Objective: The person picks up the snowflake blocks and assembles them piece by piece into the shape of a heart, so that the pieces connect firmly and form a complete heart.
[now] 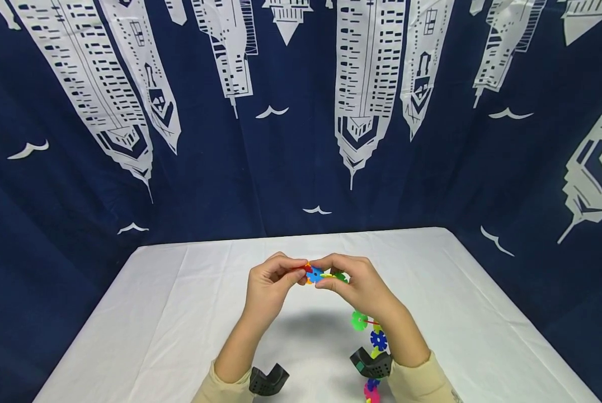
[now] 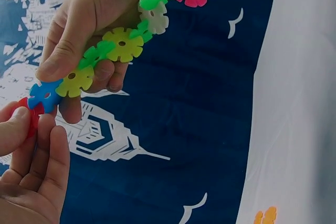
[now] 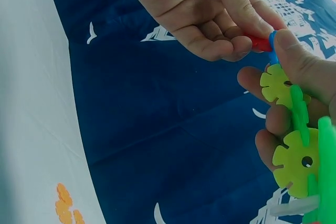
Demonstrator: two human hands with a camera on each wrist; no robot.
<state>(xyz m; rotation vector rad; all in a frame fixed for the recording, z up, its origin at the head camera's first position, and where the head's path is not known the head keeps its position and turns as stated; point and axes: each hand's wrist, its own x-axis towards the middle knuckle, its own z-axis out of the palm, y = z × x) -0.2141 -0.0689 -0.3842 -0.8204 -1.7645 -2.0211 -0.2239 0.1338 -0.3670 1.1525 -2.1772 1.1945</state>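
Observation:
Both hands are raised together over the table. My left hand [image 1: 268, 286] pinches a red notched disc [image 2: 35, 116] between thumb and fingertips. My right hand [image 1: 360, 284] grips a blue snowflake disc [image 2: 45, 96] by thumb and fingers. Red and blue discs meet edge to edge between the hands. From the blue one runs a chain of interlocked discs, beginning with a yellow disc [image 2: 75, 81] and a green disc [image 2: 97, 53]. The chain crosses the right palm and hangs past that wrist, where a dark blue disc [image 1: 379, 340] and a pink disc [image 1: 372, 393] show.
A white cloth covers the table [image 1: 180, 313]. Some orange discs [image 3: 64, 205] lie on it, seen in both wrist views. Behind stands a navy curtain [image 1: 281, 168] printed with white buildings. Black wrist cameras [image 1: 269, 380] sit at both cuffs.

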